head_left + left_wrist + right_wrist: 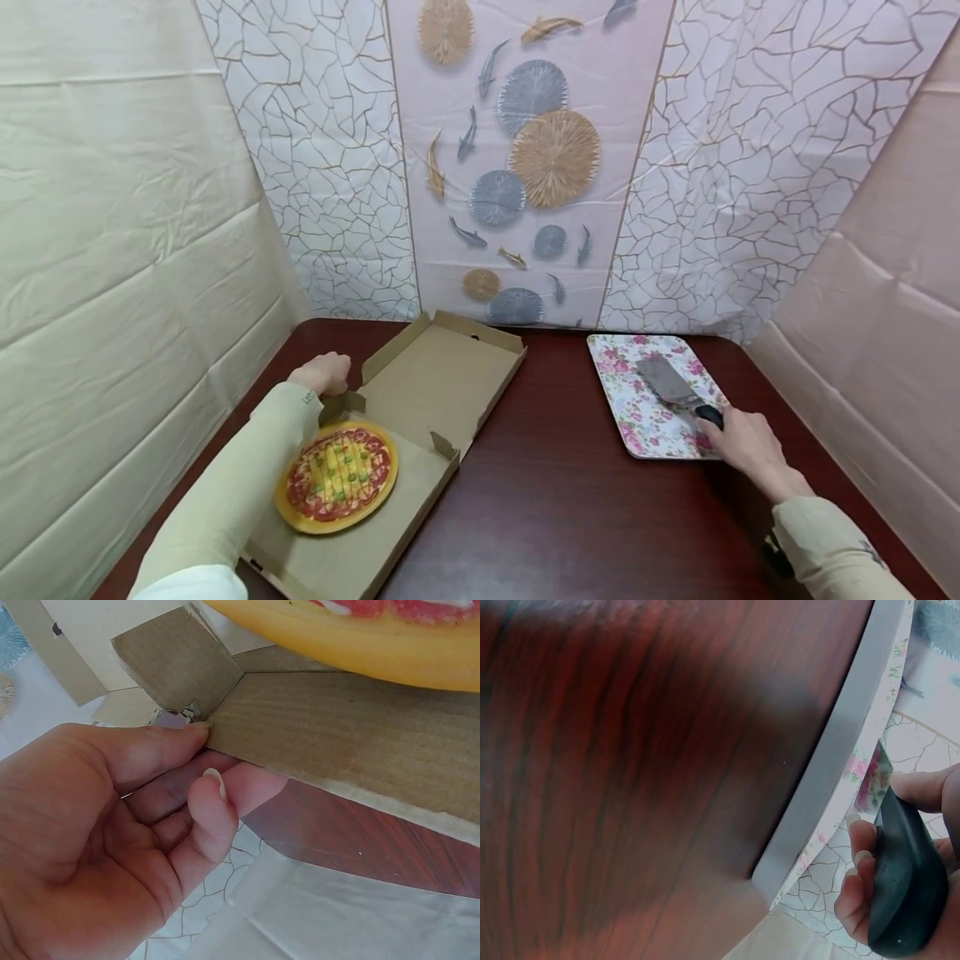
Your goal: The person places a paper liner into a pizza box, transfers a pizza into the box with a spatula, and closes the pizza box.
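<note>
A spatula is held in the right hand, its black handle wrapped by thumb and fingers in the right wrist view. Its long axis is set on a slant: the metal blade is pointed away from the person and to the left, over a pink-flowered board at the right of the dark red-brown bench. Whether the blade is rested on the board or lifted just above it cannot be told.

A round pizza is placed far to the left of the right hand and somewhat nearer the person, in the base of an opened cardboard pizza box. The spatula's blade is not aimed at it; the two are well apart, separated by a stretch of bench. The left hand is much the nearer to the pizza, just beyond it, where the box's side wall is pinched near a corner between thumb and fingers. The lid is laid back toward the far side.

No brand or label can be read on the box or spatula. Small letters are printed near the left cuff, perhaps beginning "LE"; the rest cannot be made out. A dark mark on the right sleeve is also unreadable.
</note>
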Tool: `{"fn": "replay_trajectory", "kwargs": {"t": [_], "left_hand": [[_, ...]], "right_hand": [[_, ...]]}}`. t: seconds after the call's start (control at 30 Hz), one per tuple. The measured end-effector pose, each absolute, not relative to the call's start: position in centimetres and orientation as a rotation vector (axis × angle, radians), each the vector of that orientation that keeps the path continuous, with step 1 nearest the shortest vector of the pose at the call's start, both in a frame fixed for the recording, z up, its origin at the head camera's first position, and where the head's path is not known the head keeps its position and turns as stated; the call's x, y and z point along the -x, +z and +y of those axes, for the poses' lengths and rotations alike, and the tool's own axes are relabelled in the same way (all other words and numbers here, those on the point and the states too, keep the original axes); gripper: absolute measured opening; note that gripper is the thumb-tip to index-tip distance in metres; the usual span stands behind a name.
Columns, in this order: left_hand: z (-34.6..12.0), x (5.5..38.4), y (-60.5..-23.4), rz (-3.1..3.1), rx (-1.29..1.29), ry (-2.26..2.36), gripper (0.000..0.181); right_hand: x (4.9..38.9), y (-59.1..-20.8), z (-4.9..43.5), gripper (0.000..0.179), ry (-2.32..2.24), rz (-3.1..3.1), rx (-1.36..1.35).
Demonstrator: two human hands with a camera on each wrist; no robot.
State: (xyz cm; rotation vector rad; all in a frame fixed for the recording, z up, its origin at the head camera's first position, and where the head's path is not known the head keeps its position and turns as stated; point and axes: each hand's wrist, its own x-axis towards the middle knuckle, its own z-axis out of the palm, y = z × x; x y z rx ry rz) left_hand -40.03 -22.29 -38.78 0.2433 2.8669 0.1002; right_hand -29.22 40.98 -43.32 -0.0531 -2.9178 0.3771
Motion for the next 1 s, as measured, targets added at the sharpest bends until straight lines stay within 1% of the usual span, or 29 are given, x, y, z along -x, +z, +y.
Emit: {"fn": "replay_trajectory", "kwargs": {"t": [0.13, 0.4, 1.0], "left_hand": [[-22.38, 40.10, -38.84, 2.871, -0.254, 0.092, 0.011], [-22.22, 40.20, -38.61, 2.857, -0.229, 0.086, 0.007], [-22.13, 40.22, -38.57, 2.853, -0.211, 0.075, 0.007]], "right_hand": [[29.21, -43.49, 41.13, 0.038, 0.373, -2.931, 0.082], [29.15, -43.69, 41.37, 0.041, 0.384, -2.952, 0.067], [29.18, -44.16, 41.52, 0.042, 0.389, -2.958, 0.042]]}}
